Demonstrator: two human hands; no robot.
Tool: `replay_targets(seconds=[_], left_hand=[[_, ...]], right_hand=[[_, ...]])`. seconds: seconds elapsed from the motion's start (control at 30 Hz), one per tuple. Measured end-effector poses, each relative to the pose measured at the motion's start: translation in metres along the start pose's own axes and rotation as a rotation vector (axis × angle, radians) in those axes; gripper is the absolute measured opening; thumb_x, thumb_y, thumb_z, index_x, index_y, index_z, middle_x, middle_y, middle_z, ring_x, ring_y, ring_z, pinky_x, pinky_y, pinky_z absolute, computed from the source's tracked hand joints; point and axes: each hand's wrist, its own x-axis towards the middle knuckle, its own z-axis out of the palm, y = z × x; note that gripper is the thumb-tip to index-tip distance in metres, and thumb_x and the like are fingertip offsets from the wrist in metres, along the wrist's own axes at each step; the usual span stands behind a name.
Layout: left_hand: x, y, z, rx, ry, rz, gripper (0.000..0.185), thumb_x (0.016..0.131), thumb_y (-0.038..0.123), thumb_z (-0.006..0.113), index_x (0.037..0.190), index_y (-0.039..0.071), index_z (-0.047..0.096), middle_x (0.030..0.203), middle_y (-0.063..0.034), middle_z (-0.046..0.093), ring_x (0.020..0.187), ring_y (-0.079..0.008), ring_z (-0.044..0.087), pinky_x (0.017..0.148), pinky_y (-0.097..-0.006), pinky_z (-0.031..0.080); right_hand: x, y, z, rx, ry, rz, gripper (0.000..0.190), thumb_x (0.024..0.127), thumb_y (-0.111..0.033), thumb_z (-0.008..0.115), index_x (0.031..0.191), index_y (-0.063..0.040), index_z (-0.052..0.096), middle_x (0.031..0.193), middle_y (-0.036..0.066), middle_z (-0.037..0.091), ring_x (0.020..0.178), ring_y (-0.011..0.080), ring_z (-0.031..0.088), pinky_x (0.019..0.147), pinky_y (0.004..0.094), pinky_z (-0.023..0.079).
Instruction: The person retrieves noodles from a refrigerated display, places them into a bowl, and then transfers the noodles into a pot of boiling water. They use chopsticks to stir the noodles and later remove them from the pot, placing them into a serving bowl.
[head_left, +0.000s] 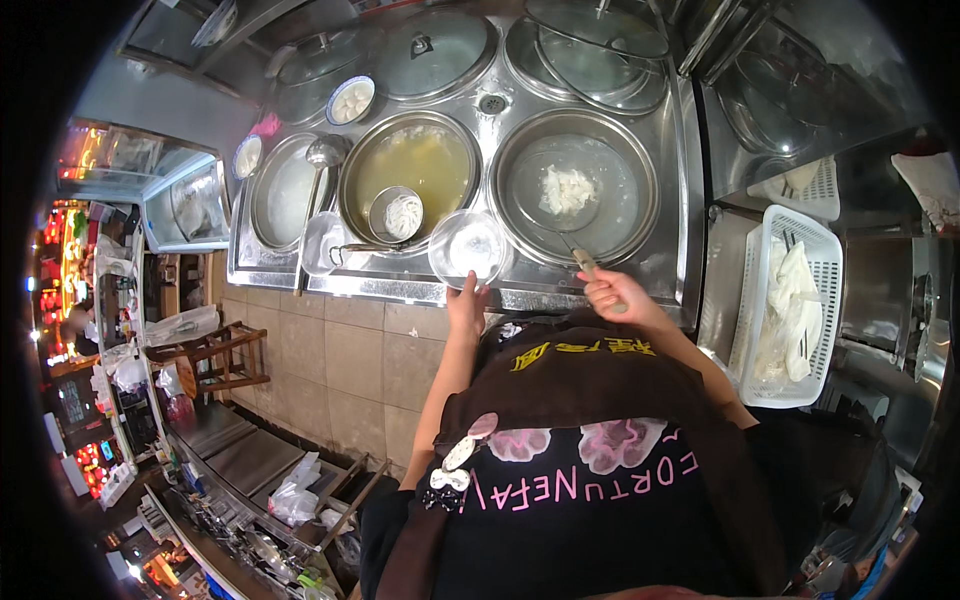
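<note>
My left hand holds a clear plastic bowl by its near rim, between the two large pots. My right hand grips the pale handle of a wire skimmer. Its mesh end lies in the right pot, under a heap of pale, flat dumplings or wide noodles. To the left is a pot of yellowish broth. A small strainer with white noodles rests in it at the near side.
A ladle lies across the leftmost pot, near another clear bowl. A patterned bowl of white balls stands behind. Glass-lidded pots line the back. A white plastic basket is at the right, a wooden stool at the left.
</note>
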Motion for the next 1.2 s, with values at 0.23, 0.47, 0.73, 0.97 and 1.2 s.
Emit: replay_targets(seconds=[0.23, 0.47, 0.73, 0.97, 1.2], left_hand=[[-0.030, -0.026, 0.081, 0.175, -0.236, -0.639, 0.055, 0.081, 0.041, 0.051, 0.111, -0.003, 0.039, 0.099, -0.0134, 0.048, 0.082, -0.0254, 0.051, 0.068, -0.0336, 0.047], [-0.040, -0.055, 0.135, 0.297, -0.551, -0.909, 0.022, 0.086, 0.020, 0.036, 0.095, 0.004, 0.048, 0.092, -0.0110, 0.052, 0.079, -0.0265, 0.053, 0.065, -0.0419, 0.047], [-0.010, -0.016, 0.102, -0.357, -0.508, -1.218, 0.017, 0.087, 0.014, 0.039, 0.086, -0.003, 0.042, 0.063, -0.0019, 0.037, 0.047, -0.0096, 0.034, 0.043, -0.0205, 0.033], [-0.011, -0.017, 0.101, -0.293, -0.443, -1.149, 0.021, 0.087, 0.017, 0.038, 0.086, -0.003, 0.043, 0.064, -0.0020, 0.037, 0.048, -0.0099, 0.034, 0.043, -0.0205, 0.032], [-0.007, -0.022, 0.094, -0.258, -0.427, -1.128, 0.020, 0.087, 0.016, 0.039, 0.086, -0.003, 0.043, 0.064, -0.0020, 0.038, 0.048, -0.0096, 0.034, 0.043, -0.0201, 0.032]], right_hand=[[0.033, 0.014, 0.000, -0.133, -0.063, -0.123, 0.019, 0.084, -0.019, 0.049, 0.091, -0.002, 0.046, 0.058, -0.004, 0.036, 0.049, 0.0022, 0.040, 0.041, 0.0154, 0.029], [-0.024, 0.014, -0.015, -1.309, 0.179, -0.505, 0.023, 0.083, -0.022, 0.044, 0.082, 0.000, 0.053, 0.067, 0.007, 0.057, 0.050, 0.0146, 0.055, 0.043, 0.0268, 0.043], [-0.272, -0.148, -0.096, -1.277, 1.809, -1.954, 0.054, 0.070, -0.025, 0.065, 0.114, -0.004, 0.044, 0.110, 0.017, 0.050, 0.103, 0.0304, 0.046, 0.086, 0.0349, 0.038], [-0.282, -0.136, -0.101, -1.553, 2.049, -1.321, 0.011, 0.073, -0.016, 0.055, 0.076, -0.006, 0.054, 0.068, 0.016, 0.059, 0.064, 0.0306, 0.057, 0.059, 0.0405, 0.043], [-0.303, -0.074, -0.062, -1.255, 1.248, -1.090, 0.016, 0.075, -0.021, 0.054, 0.079, -0.006, 0.061, 0.071, 0.015, 0.060, 0.063, 0.0311, 0.058, 0.054, 0.0359, 0.046]])
